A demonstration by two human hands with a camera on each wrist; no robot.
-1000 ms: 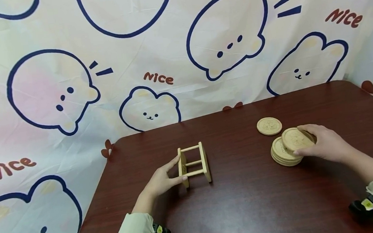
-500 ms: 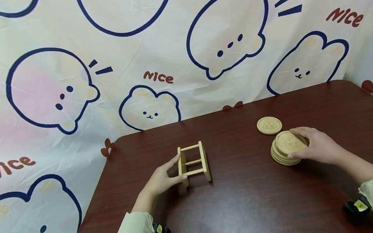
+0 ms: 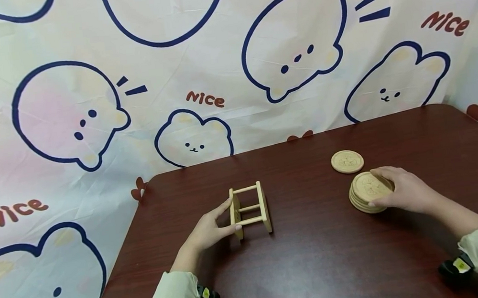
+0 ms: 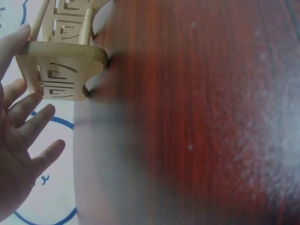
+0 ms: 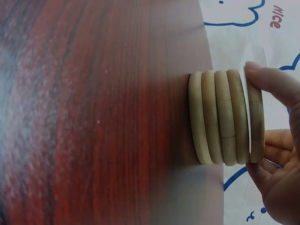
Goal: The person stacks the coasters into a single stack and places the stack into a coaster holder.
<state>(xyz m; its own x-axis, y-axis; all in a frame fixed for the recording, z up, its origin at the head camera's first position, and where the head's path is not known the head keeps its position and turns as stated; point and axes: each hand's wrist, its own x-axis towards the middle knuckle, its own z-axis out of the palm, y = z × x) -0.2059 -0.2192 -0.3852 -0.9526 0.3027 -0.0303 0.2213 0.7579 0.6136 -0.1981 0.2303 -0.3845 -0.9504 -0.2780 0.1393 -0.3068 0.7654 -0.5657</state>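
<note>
On the table's left half stands a small wooden coaster rack (image 3: 264,209), two slotted side panels (image 4: 70,70) joined by dowels. My left hand (image 3: 205,230) holds its left panel, thumb and index finger spread to opposite edges. Over at the right, my right hand (image 3: 409,191) pinches a round wooden coaster (image 3: 369,186) by its rim. This coaster lies over a stack of several similar coasters (image 3: 358,203). In the right wrist view a thin gap shows between the pinched coaster (image 5: 256,119) and the stack (image 5: 225,117).
One more coaster (image 3: 347,162) with an engraved picture lies flat just behind the stack. The dark red-brown table (image 3: 309,252) ends at the back against a cloth (image 3: 231,73) printed with cartoon bears.
My right hand has brought its coaster left and down, from overlapping the stack's right side to nearly aligned over it. The left hand and the rack have stayed put.
</note>
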